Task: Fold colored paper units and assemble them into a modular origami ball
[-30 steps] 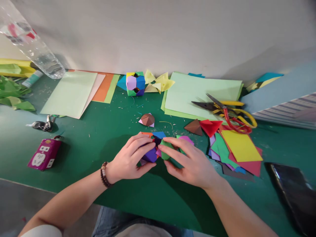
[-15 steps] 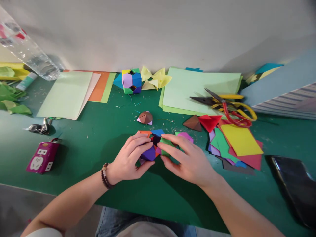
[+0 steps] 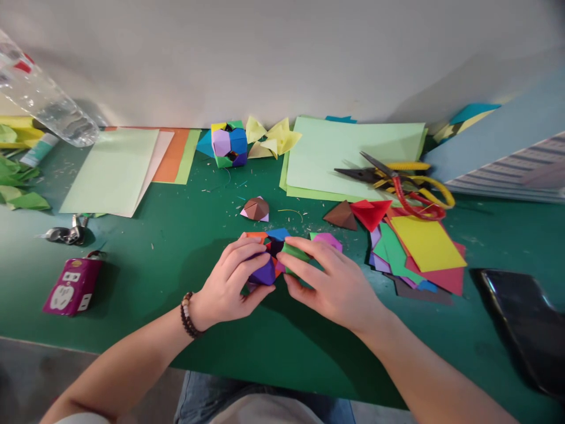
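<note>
Between my hands is a folded-paper model made of purple, orange, blue, red and green units, with a dark hollow showing at its top. My left hand is closed round its left side, thumb at the front and fingers over the purple face. On its right side my right hand grips the green part between fingers and thumb. A pink and green folded piece shows just behind the right fingers; whether it joins the model I cannot tell. Beyond my hands lies a small brown and lilac folded piece.
Near the wall stands a multicoloured paper ball beside pale yellow folded pieces. Scissors and pliers lie on green sheets. To the right are coloured paper squares and a phone; at left, a purple drink carton.
The view has shifted slightly, so most things sit a little further left. Both hands keep their grip on the paper model, with barely any movement of the fingers.
</note>
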`<action>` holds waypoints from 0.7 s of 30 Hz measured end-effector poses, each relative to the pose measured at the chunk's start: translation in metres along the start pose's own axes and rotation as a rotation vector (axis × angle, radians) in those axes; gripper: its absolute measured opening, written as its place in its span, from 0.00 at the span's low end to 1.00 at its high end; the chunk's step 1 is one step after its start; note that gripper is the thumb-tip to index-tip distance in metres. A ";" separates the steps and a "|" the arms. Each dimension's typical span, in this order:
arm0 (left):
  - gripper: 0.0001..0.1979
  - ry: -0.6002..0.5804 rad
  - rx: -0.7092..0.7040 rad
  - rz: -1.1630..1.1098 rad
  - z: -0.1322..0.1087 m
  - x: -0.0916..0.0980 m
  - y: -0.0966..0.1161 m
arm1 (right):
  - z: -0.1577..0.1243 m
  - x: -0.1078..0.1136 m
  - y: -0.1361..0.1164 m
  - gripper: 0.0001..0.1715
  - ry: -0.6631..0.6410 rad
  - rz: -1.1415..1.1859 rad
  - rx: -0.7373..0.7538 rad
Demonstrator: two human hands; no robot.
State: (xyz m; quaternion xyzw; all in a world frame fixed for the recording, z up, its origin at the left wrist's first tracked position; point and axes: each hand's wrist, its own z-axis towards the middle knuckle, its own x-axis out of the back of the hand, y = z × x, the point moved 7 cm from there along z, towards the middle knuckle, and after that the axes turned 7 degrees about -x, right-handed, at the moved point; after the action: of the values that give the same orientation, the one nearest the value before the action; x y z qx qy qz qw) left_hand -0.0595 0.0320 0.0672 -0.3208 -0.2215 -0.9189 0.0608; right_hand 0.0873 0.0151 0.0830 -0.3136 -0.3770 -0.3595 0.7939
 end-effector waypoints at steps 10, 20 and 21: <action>0.23 -0.004 -0.012 0.021 0.000 -0.001 0.000 | -0.003 -0.002 -0.001 0.15 0.012 -0.020 -0.045; 0.23 0.022 -0.016 0.024 0.000 0.000 0.000 | -0.003 -0.001 0.002 0.17 -0.013 0.106 -0.041; 0.23 0.027 -0.013 0.020 0.000 0.000 -0.001 | -0.003 -0.001 0.004 0.18 -0.026 0.141 -0.047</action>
State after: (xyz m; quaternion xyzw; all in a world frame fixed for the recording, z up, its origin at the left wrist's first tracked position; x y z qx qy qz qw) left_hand -0.0597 0.0324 0.0669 -0.3110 -0.2113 -0.9239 0.0709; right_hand 0.0909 0.0153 0.0799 -0.3627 -0.3558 -0.3072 0.8047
